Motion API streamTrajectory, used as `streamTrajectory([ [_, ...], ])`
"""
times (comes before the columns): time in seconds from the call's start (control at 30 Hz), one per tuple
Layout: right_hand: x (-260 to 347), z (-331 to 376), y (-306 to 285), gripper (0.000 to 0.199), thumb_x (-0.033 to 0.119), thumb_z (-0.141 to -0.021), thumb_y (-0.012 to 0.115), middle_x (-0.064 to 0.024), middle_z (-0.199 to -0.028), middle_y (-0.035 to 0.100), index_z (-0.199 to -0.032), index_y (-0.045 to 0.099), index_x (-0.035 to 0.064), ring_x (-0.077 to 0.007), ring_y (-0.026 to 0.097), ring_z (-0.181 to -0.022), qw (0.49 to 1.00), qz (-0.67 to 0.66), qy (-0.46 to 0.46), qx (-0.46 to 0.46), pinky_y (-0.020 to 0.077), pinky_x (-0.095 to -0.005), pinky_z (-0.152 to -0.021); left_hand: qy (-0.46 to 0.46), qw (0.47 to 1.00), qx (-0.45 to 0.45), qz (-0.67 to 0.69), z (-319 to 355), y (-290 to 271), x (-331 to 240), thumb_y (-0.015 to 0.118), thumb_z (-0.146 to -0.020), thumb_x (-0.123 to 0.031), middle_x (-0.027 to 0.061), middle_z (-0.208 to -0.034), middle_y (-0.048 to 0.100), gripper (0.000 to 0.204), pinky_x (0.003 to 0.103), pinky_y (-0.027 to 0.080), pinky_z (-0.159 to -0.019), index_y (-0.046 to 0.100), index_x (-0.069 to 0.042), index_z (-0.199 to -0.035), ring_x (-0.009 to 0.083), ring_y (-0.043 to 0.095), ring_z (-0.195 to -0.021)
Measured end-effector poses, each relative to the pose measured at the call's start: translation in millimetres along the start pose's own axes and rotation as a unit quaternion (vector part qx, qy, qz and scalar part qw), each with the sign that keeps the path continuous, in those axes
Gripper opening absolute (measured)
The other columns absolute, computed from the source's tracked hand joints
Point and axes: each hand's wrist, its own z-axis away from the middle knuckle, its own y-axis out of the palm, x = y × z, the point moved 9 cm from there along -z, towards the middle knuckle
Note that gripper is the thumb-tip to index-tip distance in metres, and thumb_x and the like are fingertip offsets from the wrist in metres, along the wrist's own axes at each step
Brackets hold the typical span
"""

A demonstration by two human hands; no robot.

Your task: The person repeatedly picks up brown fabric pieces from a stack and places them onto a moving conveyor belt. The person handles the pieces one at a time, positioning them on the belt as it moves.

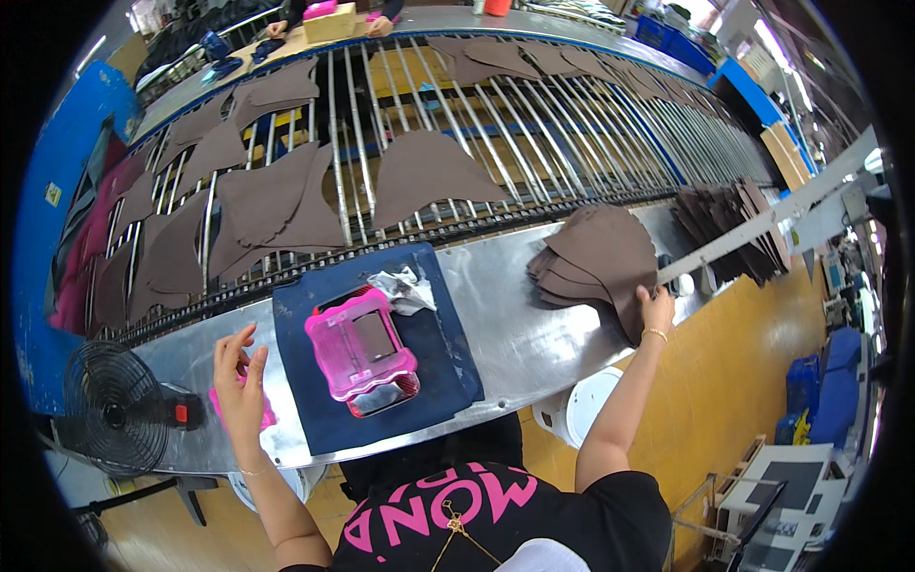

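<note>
My left hand [240, 381] is raised over the left part of the metal table with its fingers apart, holding nothing. Close behind it a pink item [269, 410] is partly hidden. At the right, my right hand [656, 310] grips the edge of the top piece in a fanned stack of dark brown cut pieces [596, 253]; whether it has one piece or more I cannot tell. Between my hands a pink plastic box with a transparent lid [334, 348] lies on a dark blue mat [443, 381]. A crumpled white wrapper [405, 291] touches its far end.
Beyond the table runs a rack of metal rollers [353, 143] carrying several brown pieces [429, 176]. A black fan [114, 405] stands at the left end. Another brown stack [729, 229] lies beneath a pale metal arm [772, 224] at the right. Another person's hand [379, 27] shows at the far side.
</note>
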Motion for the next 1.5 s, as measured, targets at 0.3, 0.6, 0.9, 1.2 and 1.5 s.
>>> streamTrajectory([
  [0.3, -7, 31, -19, 0.050, 0.035, -0.079, 0.071, -0.0213, -0.110, 0.059, -0.117, 0.061, 0.0028, -0.0353, 0.059, -0.100, 0.998, 0.031, -0.011, -0.047, 0.0462, -0.0417, -0.088, 0.111, 0.988, 0.100, 0.037, -56, 51, -33, 0.063, -0.088, -0.012, 0.0037, -0.091, 0.056, 0.022, 0.024, 0.042, -0.069, 0.064, 0.000, -0.107, 0.0110, 0.054, -0.076],
  [0.6, -4, 30, -5, 0.050, 0.042, -0.079, 0.071, -0.0218, -0.106, 0.061, -0.109, 0.064, 0.0024, -0.0369, 0.058, -0.099, 1.000, 0.024, -0.001, 0.005, 0.0468, -0.0428, -0.086, -0.006, 0.938, 0.345, -0.011, -178, 231, 28, 0.063, -0.086, -0.015, 0.0086, -0.088, 0.067, 0.032, 0.026, 0.051, -0.066, 0.063, 0.002, -0.113, 0.0127, 0.064, -0.077],
  [0.9, -21, 29, -1, 0.062, 0.055, -0.075, 0.069, -0.0224, -0.106, 0.062, -0.112, 0.063, 0.0054, -0.0377, 0.058, -0.103, 0.997, 0.048, 0.039, 0.036, 0.0465, -0.0447, -0.088, -0.130, 0.933, 0.320, -0.103, -202, 279, 69, 0.070, -0.077, -0.011, 0.0111, -0.070, 0.064, 0.044, 0.032, 0.045, -0.041, 0.056, -0.002, -0.117, 0.0171, 0.060, -0.051],
  [1.2, -18, 26, -8, 0.071, 0.058, -0.070, 0.071, -0.0227, -0.115, 0.058, -0.115, 0.062, 0.0051, -0.0363, 0.056, -0.109, 0.995, 0.033, 0.075, 0.053, 0.0459, -0.0462, -0.090, -0.129, 0.937, 0.324, -0.002, -210, 288, 73, 0.068, -0.077, -0.001, 0.0008, -0.060, 0.049, 0.050, 0.027, 0.028, -0.037, 0.054, -0.003, -0.125, 0.0091, 0.041, -0.042],
  [1.5, 3, 42, -19, 0.064, 0.049, -0.072, 0.074, -0.0217, -0.112, 0.059, -0.114, 0.062, 0.0020, -0.0387, 0.054, -0.109, 0.998, 0.026, 0.052, -0.017, 0.0455, -0.0443, -0.091, -0.106, 0.944, 0.312, -0.014, -200, 275, 78, 0.066, -0.077, 0.001, -0.0005, -0.060, 0.050, 0.055, 0.027, 0.029, -0.038, 0.050, 0.000, -0.130, 0.0087, 0.040, -0.043],
])
